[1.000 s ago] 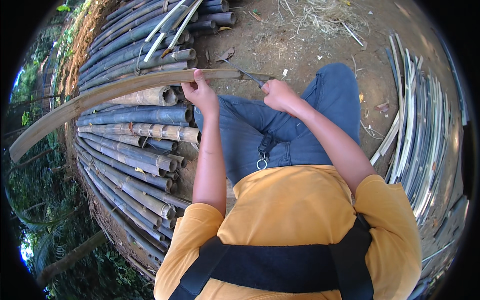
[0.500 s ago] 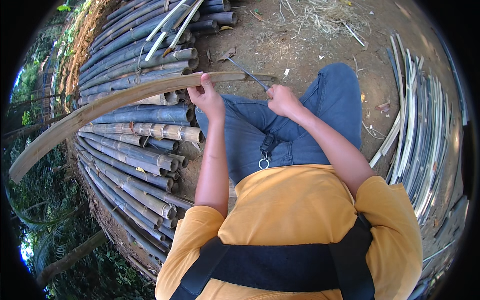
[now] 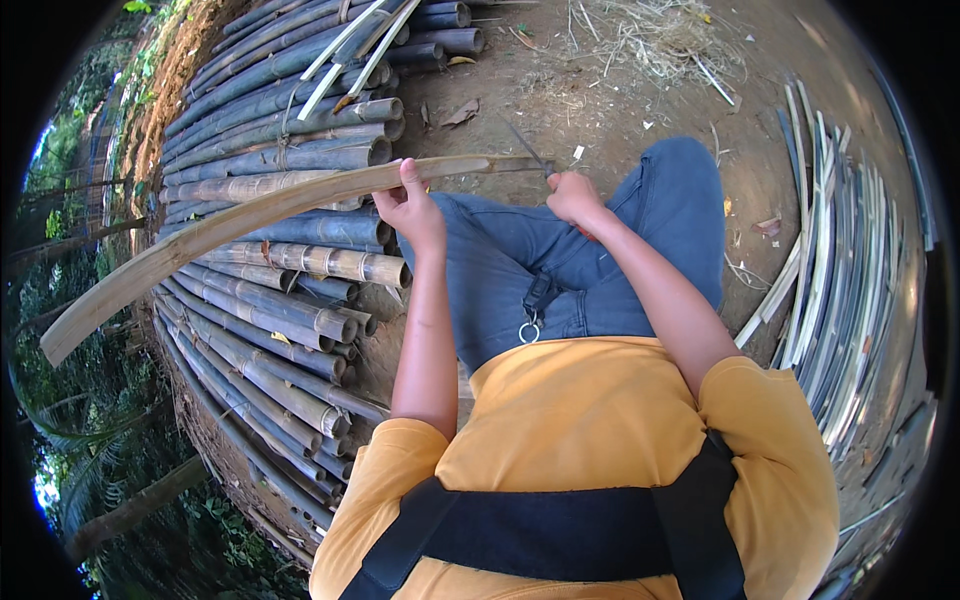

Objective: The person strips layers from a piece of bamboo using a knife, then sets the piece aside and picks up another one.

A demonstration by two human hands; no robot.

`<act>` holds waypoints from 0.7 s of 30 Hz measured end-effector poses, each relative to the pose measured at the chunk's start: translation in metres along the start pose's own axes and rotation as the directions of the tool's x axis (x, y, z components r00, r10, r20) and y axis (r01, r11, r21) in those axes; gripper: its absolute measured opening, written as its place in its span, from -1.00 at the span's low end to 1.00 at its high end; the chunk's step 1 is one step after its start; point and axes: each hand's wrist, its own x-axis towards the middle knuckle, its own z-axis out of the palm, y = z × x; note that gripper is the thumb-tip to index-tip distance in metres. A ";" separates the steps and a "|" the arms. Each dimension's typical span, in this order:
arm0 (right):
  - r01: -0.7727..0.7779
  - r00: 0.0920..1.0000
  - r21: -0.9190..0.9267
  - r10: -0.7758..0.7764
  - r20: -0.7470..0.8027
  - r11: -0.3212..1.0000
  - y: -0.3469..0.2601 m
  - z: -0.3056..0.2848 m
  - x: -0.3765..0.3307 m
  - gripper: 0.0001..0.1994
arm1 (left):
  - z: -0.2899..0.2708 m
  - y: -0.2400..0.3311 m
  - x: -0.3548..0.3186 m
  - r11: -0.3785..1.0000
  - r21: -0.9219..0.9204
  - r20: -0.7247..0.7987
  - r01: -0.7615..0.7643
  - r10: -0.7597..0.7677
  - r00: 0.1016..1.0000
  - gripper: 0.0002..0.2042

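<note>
Spot's outdoors, floor is just bare brown dirt (image 3: 505,80) with a few dead leaves (image 3: 462,112) and a messy pile of dry scraps (image 3: 665,45) up top. Reddish earth bank (image 3: 178,80) on the left, dark green bushes (image 3: 80,375) past it, bright daylight poking through gaps, pale sun patches over toward the right

The brown ground (image 3: 610,120) carries stacked bamboo poles (image 3: 320,262), pale shavings (image 3: 670,42) and long split strips (image 3: 840,270).

Top: mustard-yellow T-shirt (image 3: 560,420), short sleeves (image 3: 775,415), hems above the elbow. Wide black chest band (image 3: 550,535), black shoulder straps (image 3: 704,500) meeting it at both ends. Blue-grey trousers (image 3: 485,255), stitched seams. Black buckle (image 3: 540,292), silvery metal ring (image 3: 520,333) at waist. Left hand (image 3: 415,215), right hand (image 3: 577,199): bare.
</note>
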 end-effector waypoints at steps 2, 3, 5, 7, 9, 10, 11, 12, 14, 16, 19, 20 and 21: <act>0.096 0.988 0.033 -0.091 -0.122 0.995 -0.005 0.007 -0.014 -0.78 | 0.008 0.007 -0.001 0.999 -0.020 -0.050 0.025 -0.026 0.998 -0.74; 0.142 0.974 0.048 -0.131 -0.184 0.989 -0.004 0.010 -0.021 -0.79 | 0.010 0.010 0.000 0.999 -0.030 -0.071 0.039 -0.041 0.997 -0.75; 0.199 0.967 0.021 -0.193 -0.168 0.980 -0.001 0.015 -0.026 -0.81 | 0.011 0.014 0.004 0.999 -0.014 -0.081 0.042 -0.043 0.996 -0.76; 0.199 0.961 0.000 -0.195 -0.193 0.980 0.006 0.022 -0.023 -0.80 | 0.014 0.015 0.007 0.999 0.004 -0.073 0.053 -0.052 0.996 -0.76; 0.061 0.998 0.037 -0.060 -0.015 0.997 0.007 0.016 -0.018 -0.78 | 0.014 0.016 0.009 0.997 0.035 -0.065 0.067 -0.064 0.996 -0.74; -0.010 0.997 0.046 0.006 0.077 0.999 0.004 0.013 -0.017 -0.77 | 0.014 0.016 0.008 0.997 0.036 -0.069 0.065 -0.063 0.996 -0.74; -0.018 0.998 0.027 0.017 0.064 0.999 0.009 0.015 -0.009 -0.76 | 0.015 0.016 0.007 0.997 0.037 -0.073 0.064 -0.061 0.995 -0.74; -0.027 0.999 0.012 0.026 0.045 1.000 0.012 0.014 -0.002 -0.75 | 0.018 0.016 0.007 0.998 0.036 -0.072 0.059 -0.056 0.996 -0.74; -0.087 0.996 0.011 0.087 0.036 0.996 0.022 0.013 0.007 -0.78 | 0.022 0.018 0.005 0.999 0.022 -0.095 0.042 -0.039 0.995 -0.77; -0.048 0.998 -0.006 0.048 0.043 0.999 0.014 0.011 -0.001 -0.81 | 0.017 0.014 0.004 0.999 0.019 -0.119 0.030 -0.027 0.993 -0.78; 0.080 0.996 0.027 -0.079 -0.046 0.996 0.010 0.017 -0.012 -0.85 | 0.014 0.013 0.005 1.000 0.011 -0.107 0.022 -0.020 0.994 -0.77; 0.135 0.987 0.044 -0.131 -0.092 0.990 0.010 0.018 -0.013 -0.85 | 0.015 0.013 0.006 1.000 0.007 -0.103 0.022 -0.022 0.994 -0.77; 0.135 0.988 0.065 -0.130 -0.082 0.989 0.009 0.019 -0.013 -0.84 | 0.014 0.013 0.005 1.000 0.003 -0.097 0.024 -0.024 0.995 -0.76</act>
